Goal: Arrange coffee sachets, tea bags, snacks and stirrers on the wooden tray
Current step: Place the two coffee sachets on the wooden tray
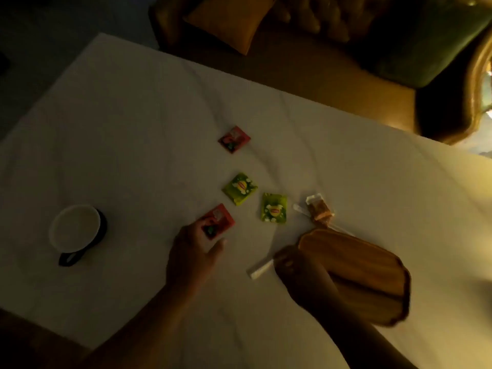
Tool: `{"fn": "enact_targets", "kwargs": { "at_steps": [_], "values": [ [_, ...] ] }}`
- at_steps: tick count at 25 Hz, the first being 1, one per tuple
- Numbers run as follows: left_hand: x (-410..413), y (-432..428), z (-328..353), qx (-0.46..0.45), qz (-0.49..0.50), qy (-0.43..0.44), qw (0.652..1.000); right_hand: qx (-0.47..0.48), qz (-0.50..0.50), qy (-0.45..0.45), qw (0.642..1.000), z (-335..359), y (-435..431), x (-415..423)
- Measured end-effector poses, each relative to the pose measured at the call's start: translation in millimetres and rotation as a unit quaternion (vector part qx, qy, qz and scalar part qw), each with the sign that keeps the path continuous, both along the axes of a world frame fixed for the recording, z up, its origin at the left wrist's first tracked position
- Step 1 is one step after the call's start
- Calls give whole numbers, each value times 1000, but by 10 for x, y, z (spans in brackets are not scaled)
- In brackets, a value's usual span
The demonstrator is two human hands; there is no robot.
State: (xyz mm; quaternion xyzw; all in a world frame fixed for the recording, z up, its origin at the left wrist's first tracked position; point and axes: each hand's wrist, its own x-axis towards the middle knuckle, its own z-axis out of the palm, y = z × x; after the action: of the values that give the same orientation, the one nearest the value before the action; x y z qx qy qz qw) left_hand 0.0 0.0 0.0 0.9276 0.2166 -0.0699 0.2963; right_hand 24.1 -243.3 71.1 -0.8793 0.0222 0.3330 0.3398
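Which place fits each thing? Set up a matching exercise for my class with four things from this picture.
Things:
1. mug
2. wooden tray
3. near red packet
4. far red packet

Places:
A. under the left hand's fingertips
B. alone, farthest from the person
C. far left on the white cloth
D. at the right hand

Pairs: 1-C, 2-D, 3-A, 4-B

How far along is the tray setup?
Barely started: the wooden tray looks bare. In hand: the left hand touches the near red tea bag; the right hand is at the tray's near-left rim. Left on the white cloth: the far red tea bag, two green tea bags, a wrapped snack, a white sachet.
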Motion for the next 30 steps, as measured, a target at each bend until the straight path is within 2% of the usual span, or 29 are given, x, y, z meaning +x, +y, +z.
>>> {"fn": "enact_targets", "kwargs": {
  "at_steps": [3,7,10,13,16,17,19,21,24,27,30],
  "values": [
    [356,181,-209,101,-28,-63,992,13,5,-131,991,-197,474,804],
    [477,342,-460,183,-71,-104,975,-59,-6,-231,971,-470,1056,1910],
    [485,362,-580,197,-62,-112,972,-141,21,-229,963,-671,1389,2550],
    [491,368,-597,189,-63,-120,973,-199,30,-236,951,-785,1575,2851],
    [491,358,-564,187,-50,-128,973,-196,41,-165,966,-749,1669,2934],
    [493,352,-564,187,-52,-132,972,-160,42,-132,977,-695,1679,2926],
    [480,348,-577,185,-51,-143,971,-28,-7,-81,996,-562,1637,2785],
    [468,370,-576,173,-45,-157,971,87,-63,-79,991,-424,1467,2402],
    [488,374,-543,157,-48,-173,971,190,-131,-89,969,-255,914,1535],
    [443,335,-399,96,-8,-175,980,186,-227,-36,955,-99,91,621],
    [359,218,-182,-8,80,-127,989,118,-349,-15,930,-50,-767,18]
  ]
}}
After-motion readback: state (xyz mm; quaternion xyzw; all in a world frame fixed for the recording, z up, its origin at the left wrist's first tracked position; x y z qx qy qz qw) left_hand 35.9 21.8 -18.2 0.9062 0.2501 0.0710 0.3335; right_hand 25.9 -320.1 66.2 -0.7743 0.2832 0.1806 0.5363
